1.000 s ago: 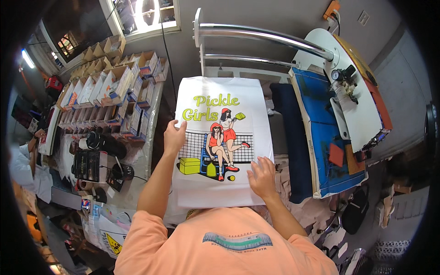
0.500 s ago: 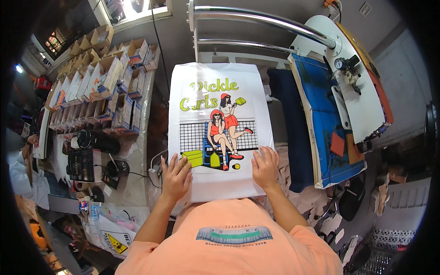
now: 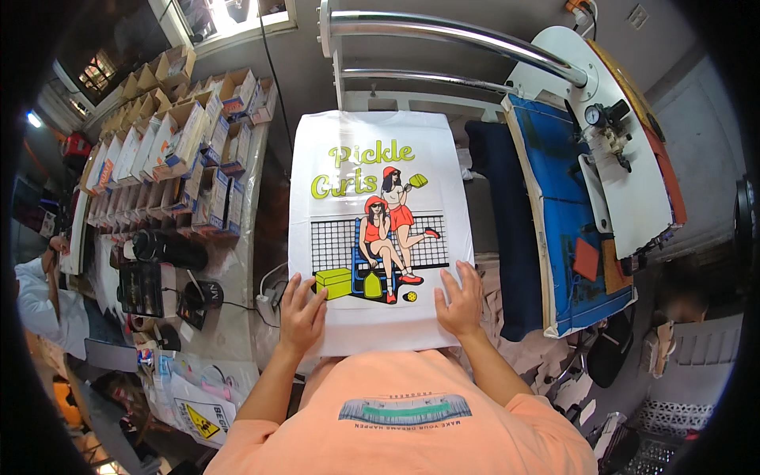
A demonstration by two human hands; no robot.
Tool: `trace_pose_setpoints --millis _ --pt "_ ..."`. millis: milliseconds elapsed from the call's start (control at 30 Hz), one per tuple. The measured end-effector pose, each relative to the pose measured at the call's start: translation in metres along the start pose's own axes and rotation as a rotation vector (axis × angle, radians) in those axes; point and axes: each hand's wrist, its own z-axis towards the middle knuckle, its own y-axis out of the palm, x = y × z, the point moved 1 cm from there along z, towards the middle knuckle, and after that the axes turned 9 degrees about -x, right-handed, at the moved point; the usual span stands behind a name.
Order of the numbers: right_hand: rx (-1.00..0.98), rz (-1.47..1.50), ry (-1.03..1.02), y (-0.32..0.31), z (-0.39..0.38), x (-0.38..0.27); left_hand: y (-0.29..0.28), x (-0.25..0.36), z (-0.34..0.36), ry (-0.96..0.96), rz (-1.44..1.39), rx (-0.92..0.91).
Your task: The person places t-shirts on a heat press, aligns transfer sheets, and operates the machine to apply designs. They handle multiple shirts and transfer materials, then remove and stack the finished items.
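In front of me a white shirt [image 3: 372, 328] lies spread flat over a board. A glossy, coloured picture [image 3: 376, 237] covers its middle: two cartoon figures in red hats before a net, a green box and lime lettering above. My left hand [image 3: 303, 313] rests on the shirt's near left edge, fingers spread beside the green box in the picture. At the near right edge lies my right hand [image 3: 459, 299], its fingers stretched out on the cloth. Neither hand grips anything.
Chrome rails [image 3: 451, 30] run above the board's far end. To the right are a blue padded board [image 3: 554, 214], a pressure gauge [image 3: 593, 115] and a dark cloth [image 3: 507, 237]. Open cardboard boxes [image 3: 178, 142] and a black bottle [image 3: 168, 249] stand left; another person's sleeve [image 3: 39, 297] shows far left.
Both hands stay on the shirt's near edges with only slight finger shifts. The view has shifted slightly, and the glare over the lettering has faded. At far left, the other person's arm has moved.
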Motion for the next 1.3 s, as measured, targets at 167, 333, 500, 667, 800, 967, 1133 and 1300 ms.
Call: trace_pose_setpoints --millis 167,333,500,667,800,967,1133,1300 --pt "0.004 0.027 -0.031 0.003 0.001 0.002 0.002 -0.007 -0.001 0.015 -0.044 -0.001" --pt "-0.016 0.023 -0.019 0.002 0.000 0.002 0.002 -0.003 0.000 0.010 -0.052 0.016" --pt "-0.025 0.029 -0.013 0.000 0.003 0.002 0.004 -0.004 0.000 -0.011 -0.069 0.027" --pt "-0.026 0.036 0.005 0.003 0.003 0.004 0.006 -0.008 0.004 -0.013 -0.065 0.020" --pt "-0.036 0.026 -0.016 0.002 0.005 0.003 0.008 -0.010 0.000 -0.015 -0.088 0.027" --pt "-0.030 0.055 -0.008 0.002 0.004 0.001 0.004 -0.010 0.005 0.006 -0.075 0.014" --pt "-0.024 0.063 -0.018 0.005 0.003 0.001 0.002 -0.012 0.003 -0.015 -0.056 0.000" --pt "-0.023 0.059 0.011 0.003 0.006 0.005 0.009 -0.008 0.001 -0.009 -0.074 0.018"
